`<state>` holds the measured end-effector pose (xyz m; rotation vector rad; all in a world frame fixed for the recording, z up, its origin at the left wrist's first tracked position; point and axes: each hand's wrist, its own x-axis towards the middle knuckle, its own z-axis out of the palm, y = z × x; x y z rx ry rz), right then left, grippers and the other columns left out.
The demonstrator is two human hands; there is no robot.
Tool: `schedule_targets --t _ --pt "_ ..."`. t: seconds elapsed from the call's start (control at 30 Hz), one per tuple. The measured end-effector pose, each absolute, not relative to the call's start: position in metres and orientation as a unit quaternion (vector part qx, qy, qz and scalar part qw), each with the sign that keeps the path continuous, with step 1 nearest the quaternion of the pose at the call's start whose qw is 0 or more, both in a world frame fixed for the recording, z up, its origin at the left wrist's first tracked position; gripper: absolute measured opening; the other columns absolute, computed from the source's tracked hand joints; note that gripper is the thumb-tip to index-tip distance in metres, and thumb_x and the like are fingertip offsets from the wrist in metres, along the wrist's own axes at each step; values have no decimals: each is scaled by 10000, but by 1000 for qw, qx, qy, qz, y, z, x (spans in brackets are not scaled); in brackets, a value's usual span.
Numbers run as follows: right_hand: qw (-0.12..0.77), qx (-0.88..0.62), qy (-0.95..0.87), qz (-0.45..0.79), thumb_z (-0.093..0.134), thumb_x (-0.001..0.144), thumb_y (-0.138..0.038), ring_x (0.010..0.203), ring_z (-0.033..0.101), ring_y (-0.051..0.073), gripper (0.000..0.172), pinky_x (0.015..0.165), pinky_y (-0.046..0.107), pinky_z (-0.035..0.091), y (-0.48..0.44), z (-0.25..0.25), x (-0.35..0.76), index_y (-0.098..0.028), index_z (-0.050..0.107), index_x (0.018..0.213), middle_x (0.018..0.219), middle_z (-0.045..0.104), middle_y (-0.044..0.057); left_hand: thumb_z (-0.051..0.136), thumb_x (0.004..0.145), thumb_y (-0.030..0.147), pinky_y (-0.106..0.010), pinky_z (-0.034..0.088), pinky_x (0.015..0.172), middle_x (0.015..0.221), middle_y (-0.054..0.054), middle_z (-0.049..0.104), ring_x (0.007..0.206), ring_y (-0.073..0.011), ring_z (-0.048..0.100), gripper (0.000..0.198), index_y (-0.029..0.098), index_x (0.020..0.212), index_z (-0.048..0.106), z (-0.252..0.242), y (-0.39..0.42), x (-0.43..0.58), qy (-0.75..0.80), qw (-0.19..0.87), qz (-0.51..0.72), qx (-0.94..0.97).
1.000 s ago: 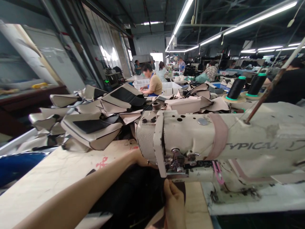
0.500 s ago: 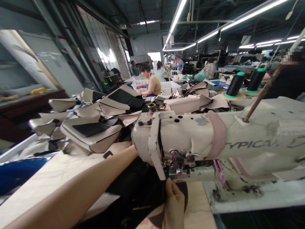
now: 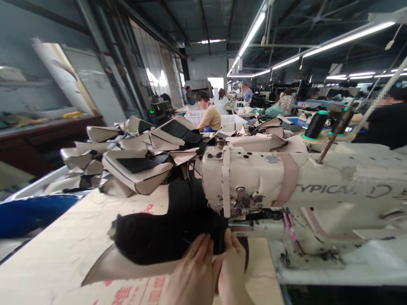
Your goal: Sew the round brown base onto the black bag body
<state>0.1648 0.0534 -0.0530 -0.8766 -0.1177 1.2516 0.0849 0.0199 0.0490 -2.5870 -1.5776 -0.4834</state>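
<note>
A black fabric piece lies bunched on the table under the head of a cream sewing machine. My left hand grips its near edge just left of the needle area. My right hand presses against the same edge right beside it, below the machine's presser foot. Both hands touch each other at the bottom of the view. The needle itself is hidden behind the machine head.
A heap of beige and black sewn covers fills the far side of the table. Two black thread cones stand behind the machine. A blue bin sits at the left. Other people work at benches further back.
My left arm has pulled back from behind the machine head to the near edge of the black fabric, beside my right hand. The fabric has shifted left into fuller view.
</note>
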Motion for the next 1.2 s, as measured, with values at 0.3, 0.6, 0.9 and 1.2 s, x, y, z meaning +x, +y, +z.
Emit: schedule_targets --t 0.3,0.6,0.9,1.2 --pt "719 -375 -60 582 673 639 -453 788 623 207 468 688 280 478 48 -44 167 -104 630 948 839 675 101 279 876 515 -301 458 517 627 -142 640 616 -268 649 567 67 798 617 3 68 134 -675 65 -90 -729" --pt "710 -364 -60 600 658 640 -528 872 617 229 551 748 297 482 48 -38 167 -92 634 976 876 674 117 334 869 163 -258 410 539 808 -120 644 732 -225 625 413 190 1250 493 -3 73 123 -600 37 -34 -798" --pt "724 -327 22 607 728 618 -457 973 595 246 550 777 297 483 52 -45 160 -97 619 1019 943 667 114 255 922 390 -250 343 522 721 -110 696 707 -206 662 520 146 705 660 2 88 119 -674 -121 -109 -720" --pt "715 -354 3 603 703 655 -465 899 616 231 551 647 254 485 51 -55 160 -93 618 1051 911 672 120 251 915 378 -259 310 492 699 -109 697 680 -217 660 518 154 708 669 1 86 118 -673 -132 -89 -722"
